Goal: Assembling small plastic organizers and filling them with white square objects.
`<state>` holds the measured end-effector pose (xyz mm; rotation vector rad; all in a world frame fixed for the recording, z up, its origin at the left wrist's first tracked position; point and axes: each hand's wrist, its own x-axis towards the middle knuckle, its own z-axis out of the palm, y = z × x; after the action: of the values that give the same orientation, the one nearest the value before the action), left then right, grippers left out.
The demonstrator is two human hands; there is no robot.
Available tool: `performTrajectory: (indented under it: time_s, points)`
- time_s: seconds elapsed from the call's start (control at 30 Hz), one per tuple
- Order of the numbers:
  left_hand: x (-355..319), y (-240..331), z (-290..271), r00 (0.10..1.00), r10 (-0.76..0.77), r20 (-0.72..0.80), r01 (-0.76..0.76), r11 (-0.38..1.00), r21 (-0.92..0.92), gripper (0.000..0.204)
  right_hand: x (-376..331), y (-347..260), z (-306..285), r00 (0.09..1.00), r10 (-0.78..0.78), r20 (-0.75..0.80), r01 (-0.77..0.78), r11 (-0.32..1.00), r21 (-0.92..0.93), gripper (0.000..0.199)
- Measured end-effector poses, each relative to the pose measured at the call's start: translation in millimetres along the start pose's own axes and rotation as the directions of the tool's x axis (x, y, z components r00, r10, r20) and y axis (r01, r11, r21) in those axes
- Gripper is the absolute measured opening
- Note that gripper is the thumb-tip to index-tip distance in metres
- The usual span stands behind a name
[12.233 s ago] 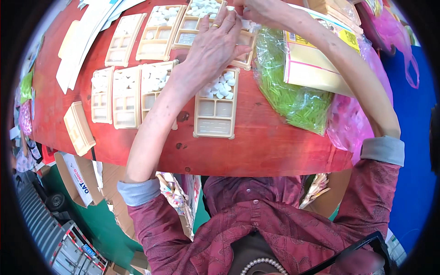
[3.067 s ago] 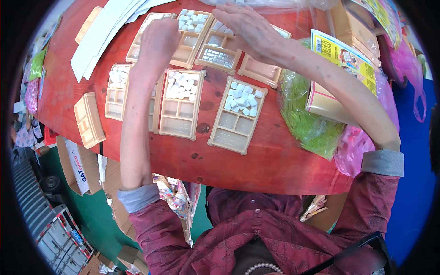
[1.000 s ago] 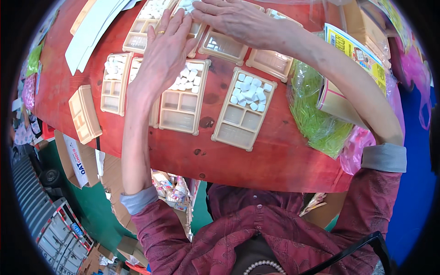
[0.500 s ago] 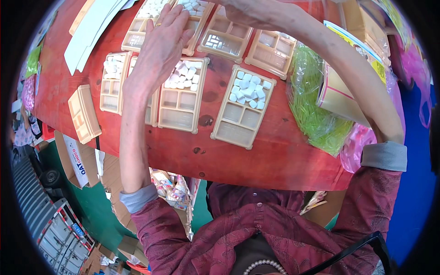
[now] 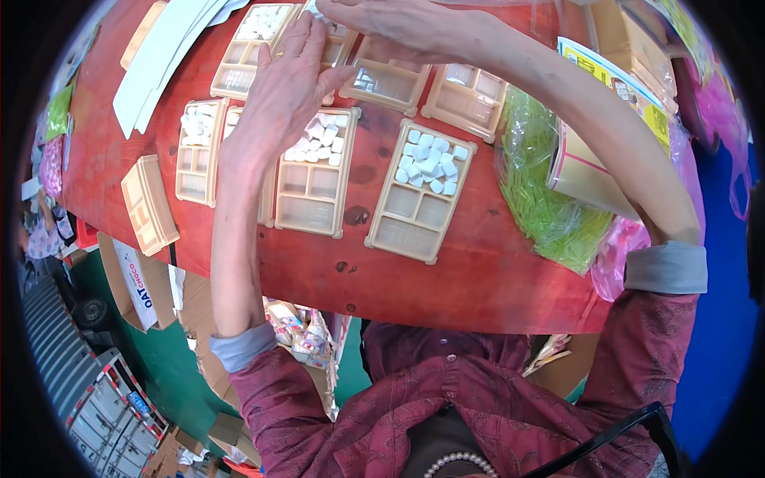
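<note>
My left hand (image 5: 288,94) reaches over the far-left trays, fingers stretched out and thumb apart. From the right my right hand (image 5: 392,30) comes in at the top edge, its fingers extended toward the left hand, over a beige compartment tray (image 5: 339,56). White marshmallow-like pieces show in that tray by the fingertips, partly hidden. Nearer me, a beige tray (image 5: 307,213) has white pieces in its far section, partly under my left hand. To its right, another tray (image 5: 408,239) holds white pieces (image 5: 430,162) in its far section; its other sections are bare.
More beige trays (image 5: 466,107) stand along the far side of the red table (image 5: 470,299). White sheets (image 5: 155,72) lie far left, near a tilted tray (image 5: 147,205). A bag of green strips (image 5: 534,175) and a pink bag (image 5: 617,255) lie at right. Open cartons (image 5: 135,283) stand below.
My right hand has moved left and nearer, bringing its fingers into view close to my left hand. My left hand has shifted slightly, its thumb now farther out. The trays stay in place.
</note>
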<state>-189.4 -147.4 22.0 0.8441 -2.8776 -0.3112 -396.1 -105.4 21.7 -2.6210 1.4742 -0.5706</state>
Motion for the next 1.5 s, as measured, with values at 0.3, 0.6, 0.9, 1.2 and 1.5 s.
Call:
performTrajectory:
  time_s: [0.3,0.6,0.9,1.2,1.5]
  points:
    - [8,-7,7,0.997,0.063,-0.035,-0.056,0.982,0.179,0.072,15,1,1,0.983,0.057,0.172,-0.034,0.990,-0.134,0.047]
    - [2,8,-2,0.987,0.089,-0.135,-0.066,0.984,0.168,0.065,-17,-12,-102,0.864,0.335,0.375,-0.488,0.741,0.461,0.040]
    - [20,45,31,0.949,0.278,-0.151,-0.266,0.959,0.097,0.068,-70,-39,-63,0.862,0.377,0.339,-0.434,0.894,0.111,0.080]
    - [28,55,33,0.975,0.213,-0.056,-0.201,0.965,0.170,0.071,-89,-16,-72,0.936,0.227,0.271,-0.331,0.829,0.450,0.058]
    - [29,104,21,0.901,0.435,0.001,-0.432,0.894,0.118,0.069,-113,-87,-94,0.594,0.569,0.569,-0.497,0.815,-0.297,0.067]
